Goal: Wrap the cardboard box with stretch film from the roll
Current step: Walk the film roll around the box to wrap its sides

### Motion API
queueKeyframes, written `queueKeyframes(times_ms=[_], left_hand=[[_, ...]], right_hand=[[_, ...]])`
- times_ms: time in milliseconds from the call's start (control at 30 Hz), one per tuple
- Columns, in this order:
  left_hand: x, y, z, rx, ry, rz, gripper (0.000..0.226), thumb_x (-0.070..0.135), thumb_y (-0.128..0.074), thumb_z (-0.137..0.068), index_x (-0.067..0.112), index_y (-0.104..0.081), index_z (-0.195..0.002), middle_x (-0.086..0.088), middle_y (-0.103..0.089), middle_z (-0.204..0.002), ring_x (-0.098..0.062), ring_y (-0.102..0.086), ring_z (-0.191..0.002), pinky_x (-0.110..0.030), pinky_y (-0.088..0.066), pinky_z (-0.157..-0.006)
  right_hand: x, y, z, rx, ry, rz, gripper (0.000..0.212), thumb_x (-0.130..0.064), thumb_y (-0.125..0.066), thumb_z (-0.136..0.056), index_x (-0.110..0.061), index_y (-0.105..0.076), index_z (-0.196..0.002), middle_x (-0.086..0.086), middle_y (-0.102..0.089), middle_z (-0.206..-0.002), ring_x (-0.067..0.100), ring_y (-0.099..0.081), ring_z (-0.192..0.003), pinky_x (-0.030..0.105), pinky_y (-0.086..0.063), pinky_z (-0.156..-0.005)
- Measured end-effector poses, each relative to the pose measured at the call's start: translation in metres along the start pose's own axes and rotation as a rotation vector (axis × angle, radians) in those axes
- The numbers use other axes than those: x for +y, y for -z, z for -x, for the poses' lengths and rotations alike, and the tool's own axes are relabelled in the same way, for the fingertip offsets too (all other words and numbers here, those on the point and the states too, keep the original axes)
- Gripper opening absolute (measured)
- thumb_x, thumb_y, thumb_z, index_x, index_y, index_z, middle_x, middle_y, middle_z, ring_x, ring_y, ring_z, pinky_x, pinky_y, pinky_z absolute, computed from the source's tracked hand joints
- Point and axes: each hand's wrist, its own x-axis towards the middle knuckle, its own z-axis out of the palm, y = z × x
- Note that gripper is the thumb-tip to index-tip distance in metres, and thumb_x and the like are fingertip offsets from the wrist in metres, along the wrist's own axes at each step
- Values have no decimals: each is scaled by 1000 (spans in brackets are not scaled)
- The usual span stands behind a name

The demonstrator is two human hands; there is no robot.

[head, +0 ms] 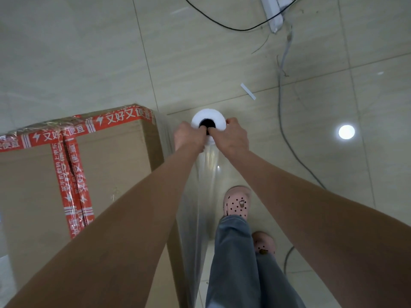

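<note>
Fingers (231,121) of my left hand (188,137) and right hand (234,137) hook into the core of one roll (209,115), upright near a corner of one box (115,170); one film (199,203) sheet runs along its side.

One box (111,165), one roll (209,114), maybe three cables (240,30).

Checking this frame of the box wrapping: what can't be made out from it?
Head view, roll: seen end-on, its length hidden beneath its white top and the hands.
Left hand and right hand: fingertips tucked inside the roll's dark core.
Cardboard box: cut by the left edge, partly behind the left forearm.
Stretch film: transparent, glary; layer count unreadable.
Power strip: cut by the top edge.
</note>
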Motion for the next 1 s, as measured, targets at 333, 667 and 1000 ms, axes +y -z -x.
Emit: queueKeyframes(times_ms=[333,667,1000], left_hand=[[42,11,-19,22,-379,-426,23,11,-51,-87,6,-52,-110,-9,-59,-97,-25,-50,-80,-32,-37,-64],[61,13,-35,86,-595,-614,32,13,-50,-89,13,-49,-121,-11,-53,-111,-30,-57,-96,-34,-37,-62],[83,24,-55,60,-627,-812,23,10,-49,-88,10,-54,-111,-10,-56,-103,-33,-60,-90,-34,-39,-64]], right_hand=[[-30,11,-32,86,258,165,49,-18,-52,-89,-29,-48,-137,1,-57,-130,23,-54,-117,32,-44,-90],[-42,7,-44,190,148,27,31,-23,-54,-86,-21,-55,-116,5,-60,-107,24,-60,-93,35,-49,-78],[-72,12,-56,90,216,192,25,-10,-47,-83,-18,-63,-102,7,-64,-98,25,-60,-88,34,-49,-76]])
